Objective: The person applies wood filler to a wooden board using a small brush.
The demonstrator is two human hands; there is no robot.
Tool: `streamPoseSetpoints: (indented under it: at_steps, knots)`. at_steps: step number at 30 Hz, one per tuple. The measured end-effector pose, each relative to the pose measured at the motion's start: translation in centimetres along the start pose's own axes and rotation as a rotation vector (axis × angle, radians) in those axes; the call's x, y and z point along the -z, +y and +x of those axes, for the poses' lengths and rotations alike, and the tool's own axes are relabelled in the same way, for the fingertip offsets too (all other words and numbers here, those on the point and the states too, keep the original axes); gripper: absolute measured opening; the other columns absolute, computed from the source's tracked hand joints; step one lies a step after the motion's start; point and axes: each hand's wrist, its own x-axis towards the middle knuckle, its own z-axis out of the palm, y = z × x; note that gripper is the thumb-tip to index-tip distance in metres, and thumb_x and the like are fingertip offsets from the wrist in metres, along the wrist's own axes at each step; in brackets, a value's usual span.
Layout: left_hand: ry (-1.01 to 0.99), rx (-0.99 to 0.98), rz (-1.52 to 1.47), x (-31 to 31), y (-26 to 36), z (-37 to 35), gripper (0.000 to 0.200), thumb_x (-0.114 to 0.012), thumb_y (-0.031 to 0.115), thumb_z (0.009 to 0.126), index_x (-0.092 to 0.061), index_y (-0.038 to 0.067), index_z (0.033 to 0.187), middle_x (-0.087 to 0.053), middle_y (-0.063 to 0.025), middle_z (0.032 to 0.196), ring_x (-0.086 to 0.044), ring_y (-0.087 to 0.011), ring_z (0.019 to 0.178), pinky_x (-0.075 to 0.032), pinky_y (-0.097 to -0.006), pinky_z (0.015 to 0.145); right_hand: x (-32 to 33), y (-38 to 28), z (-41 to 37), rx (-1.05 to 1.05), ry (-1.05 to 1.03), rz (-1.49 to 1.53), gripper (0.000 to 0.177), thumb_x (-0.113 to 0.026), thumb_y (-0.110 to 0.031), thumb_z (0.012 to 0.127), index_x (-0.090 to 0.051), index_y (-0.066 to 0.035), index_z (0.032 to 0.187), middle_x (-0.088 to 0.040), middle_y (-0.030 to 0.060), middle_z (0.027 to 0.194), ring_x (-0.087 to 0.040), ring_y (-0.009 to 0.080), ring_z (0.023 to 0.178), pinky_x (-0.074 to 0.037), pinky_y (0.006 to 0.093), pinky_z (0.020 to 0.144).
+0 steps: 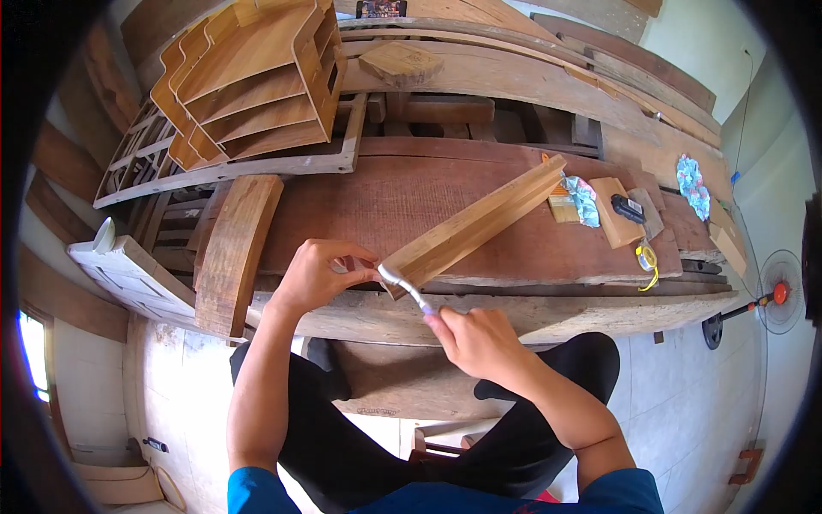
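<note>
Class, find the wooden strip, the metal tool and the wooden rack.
wooden strip [479, 224]: head view, middle of top face
metal tool [407, 288]: head view, bent shaft
wooden rack [248, 49]: head view, top shelf

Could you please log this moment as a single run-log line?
left hand holds near end of wooden slat | right hand holds metal tool at that end | slat angled across plank bench
</note>
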Motion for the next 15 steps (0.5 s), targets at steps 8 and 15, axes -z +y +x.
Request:
streamPoseSetpoints:
  at_steps: [8,15]
  knots:
    - [0.021,-0.029,0.063,-0.1,0.4,-0.5,0.023,-0.090,0.024,0.086,-0.085,0.007,0.101,-0.081,-0.0093,0.091,-0.073,-0.0208,0.076,-0.059,-0.0337,0.070,3.3,4.1,1.3,-0.299,0.065,-0.088,0.056,-0.037,-0.046,0.117,-0.063,-0.010,0.082,-0.057,0.0050,0.052,-0.053,0.0219,0.040,-0.043,0.0387,0.042]
    - [0.025,-0.053,0.098,0.3,0.6,-0.2,0.026,-0.091,0.026,0.083,-0.085,0.009,0.102,-0.081,-0.0089,0.092,-0.073,-0.0206,0.077,-0.059,-0.0330,0.071,2.9,1.6,1.2,-0.255,-0.106,0.022,0.055,-0.038,-0.045,0.117,-0.066,-0.009,0.085,-0.059,0.0064,0.053,-0.053,0.0218,0.039,-0.043,0.0396,0.041]
